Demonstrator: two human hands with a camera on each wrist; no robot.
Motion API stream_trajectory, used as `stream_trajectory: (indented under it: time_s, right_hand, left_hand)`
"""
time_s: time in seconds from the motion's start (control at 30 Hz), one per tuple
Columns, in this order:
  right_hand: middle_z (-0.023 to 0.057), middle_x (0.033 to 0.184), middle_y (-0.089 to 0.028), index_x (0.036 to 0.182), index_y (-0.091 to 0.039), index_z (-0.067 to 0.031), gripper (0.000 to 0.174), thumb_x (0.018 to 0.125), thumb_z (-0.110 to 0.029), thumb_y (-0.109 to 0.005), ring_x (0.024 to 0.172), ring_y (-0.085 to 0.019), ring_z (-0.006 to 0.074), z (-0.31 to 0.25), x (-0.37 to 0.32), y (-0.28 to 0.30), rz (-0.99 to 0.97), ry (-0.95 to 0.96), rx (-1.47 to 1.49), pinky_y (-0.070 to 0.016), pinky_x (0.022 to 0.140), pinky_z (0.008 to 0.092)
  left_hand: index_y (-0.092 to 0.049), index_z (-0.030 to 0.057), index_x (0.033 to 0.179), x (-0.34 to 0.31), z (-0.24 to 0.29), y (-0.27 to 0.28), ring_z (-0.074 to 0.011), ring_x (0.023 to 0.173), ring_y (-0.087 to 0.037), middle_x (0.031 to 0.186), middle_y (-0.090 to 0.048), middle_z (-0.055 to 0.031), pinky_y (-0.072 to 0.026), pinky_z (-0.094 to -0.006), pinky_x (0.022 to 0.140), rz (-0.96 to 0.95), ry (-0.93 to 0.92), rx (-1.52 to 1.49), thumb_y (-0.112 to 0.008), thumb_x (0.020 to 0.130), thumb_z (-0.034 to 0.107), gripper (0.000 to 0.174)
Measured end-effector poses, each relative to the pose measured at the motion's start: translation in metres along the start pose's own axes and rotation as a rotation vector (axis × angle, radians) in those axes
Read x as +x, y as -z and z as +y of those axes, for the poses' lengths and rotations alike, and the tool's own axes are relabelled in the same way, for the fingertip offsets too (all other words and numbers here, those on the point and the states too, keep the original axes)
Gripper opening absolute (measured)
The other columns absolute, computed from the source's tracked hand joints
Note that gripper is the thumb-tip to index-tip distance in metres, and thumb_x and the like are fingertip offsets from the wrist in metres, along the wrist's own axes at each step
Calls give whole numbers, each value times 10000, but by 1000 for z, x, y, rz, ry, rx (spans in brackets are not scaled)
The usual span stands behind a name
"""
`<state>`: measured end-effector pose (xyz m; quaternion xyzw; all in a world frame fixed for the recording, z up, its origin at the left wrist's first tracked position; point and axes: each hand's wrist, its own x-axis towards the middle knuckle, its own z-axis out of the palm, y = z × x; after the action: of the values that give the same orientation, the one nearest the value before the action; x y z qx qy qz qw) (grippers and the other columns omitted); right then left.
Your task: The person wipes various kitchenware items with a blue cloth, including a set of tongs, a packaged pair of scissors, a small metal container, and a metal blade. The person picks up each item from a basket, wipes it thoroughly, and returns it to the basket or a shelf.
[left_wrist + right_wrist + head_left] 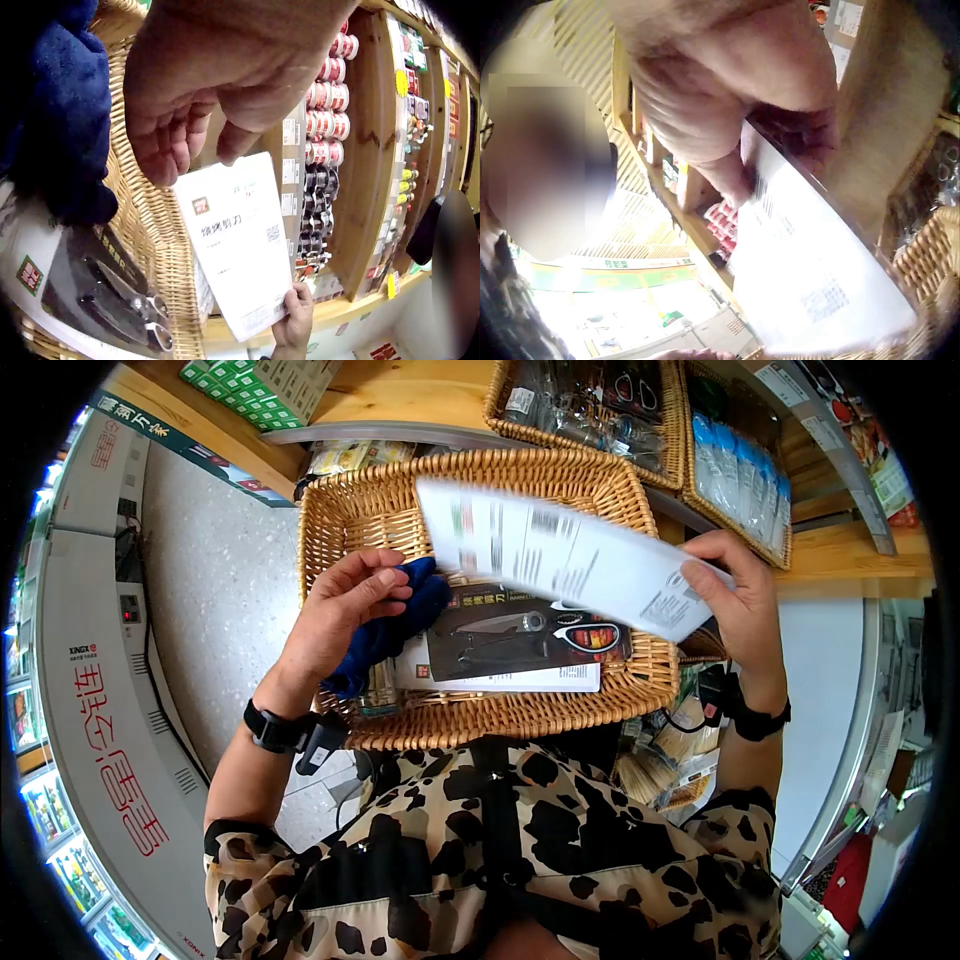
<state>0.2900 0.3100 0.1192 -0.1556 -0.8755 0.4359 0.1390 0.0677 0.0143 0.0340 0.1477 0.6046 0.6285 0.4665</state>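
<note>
In the head view my right hand (740,595) pinches one end of a flat scissors package (575,570), thumb on top, its white printed back with a barcode facing up. The package is tilted over a wicker basket (500,722). My left hand (345,600), fingers loosely bent and holding nothing, hovers beside a dark blue cloth bundle (405,622) at the basket's left. Below lies another scissors package (490,645), dark side up, on a white card (550,678). The left wrist view shows the lifted package (236,240) beyond my left fingertips (166,172).
Wicker trays of packaged goods (585,420) and blue-topped packets (740,475) stand on the wooden shelf behind the basket. Green-and-white boxes (265,395) are at the back left. A long white freezer cabinet (110,710) runs along the left, beside the speckled floor (225,590).
</note>
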Motion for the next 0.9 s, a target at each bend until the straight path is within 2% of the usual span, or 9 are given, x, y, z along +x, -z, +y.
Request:
stream_trajectory:
  time_s: [0.1, 0.2, 0.3, 0.43, 0.47, 0.6, 0.73, 0.83, 0.9]
  right_hand:
    - [72, 866, -631, 948, -620, -12, 106, 857, -63, -597, 749, -601, 129, -22, 1, -15, 176, 240, -191, -489, 671, 259]
    - [92, 854, -604, 957, -626, -23, 184, 783, -67, -665, 741, -588, 182, -19, 5, -49, 202, 672, -397, -512, 596, 290]
    - [40, 840, -565, 912, -619, -45, 174, 770, -129, -674, 760, -564, 153, -30, -3, -91, 115, 937, -481, -496, 538, 230]
    - [32, 869, -549, 928, -636, -36, 223, 787, -207, -659, 803, -553, 153, -42, -10, -114, -88, 982, -576, -511, 606, 244]
    - [101, 1017, -534, 1113, -583, -32, 425, 794, -300, -669, 950, -547, 233, -41, -17, -118, -251, 821, -488, -516, 784, 347]
    - [170, 1144, -466, 1259, -405, 10, 598, 887, -443, -525, 1088, -477, 296, -31, -9, -118, -385, 702, -335, -433, 962, 425]
    - [212, 1214, -475, 1291, -398, 11, 544, 876, -281, -594, 1140, -481, 316, -17, 5, -104, -184, 366, -361, -407, 990, 429]
    - [180, 1134, -563, 1266, -399, 9, 395, 917, -113, -538, 1023, -572, 200, -6, 6, -111, -463, -219, 502, -475, 891, 329]
    - [129, 1079, -593, 1231, -411, 20, 326, 932, -66, -508, 955, -586, 146, -11, 6, -111, -589, -375, 656, -491, 826, 272]
  left_hand:
    - [-481, 26, 1237, -2, 4, 1, -185, 1013, -599, 1096, -606, -95, -498, -320, 879, -103, 42, -82, -481, 958, 324, 407]
    - [-435, 31, 1281, -2, 7, -9, -224, 1105, -564, 1207, -563, -140, -489, -357, 919, -244, 63, -247, -455, 938, 461, 550]
    - [-455, 10, 1248, -4, 15, -24, -233, 1068, -586, 1180, -570, -161, -514, -348, 899, -234, 117, -481, -475, 945, 413, 505]
    - [-562, -10, 1115, -2, 6, -16, -207, 974, -631, 1054, -641, -112, -532, -362, 880, -39, 106, -574, -522, 926, 118, 231]
    - [-562, -11, 1118, -3, 7, -13, -208, 974, -632, 1056, -641, -114, -529, -360, 883, -28, 90, -562, -526, 918, 103, 233]
    - [-557, -13, 1140, -8, 9, -5, -214, 981, -627, 1076, -635, -118, -514, -358, 895, -41, 19, -512, -536, 894, 61, 258]
    - [-543, 1, 1168, -10, 9, -5, -201, 1016, -610, 1097, -626, -105, -494, -350, 909, -89, 11, -521, -553, 875, 46, 297]
    - [-529, 6, 1172, -11, 9, -9, -189, 996, -618, 1095, -624, -98, -505, -338, 889, -102, 15, -530, -572, 876, 71, 307]
    - [-525, 7, 1170, -9, 9, -8, -190, 983, -623, 1102, -621, -98, -513, -337, 877, -105, 24, -514, -574, 881, 88, 304]
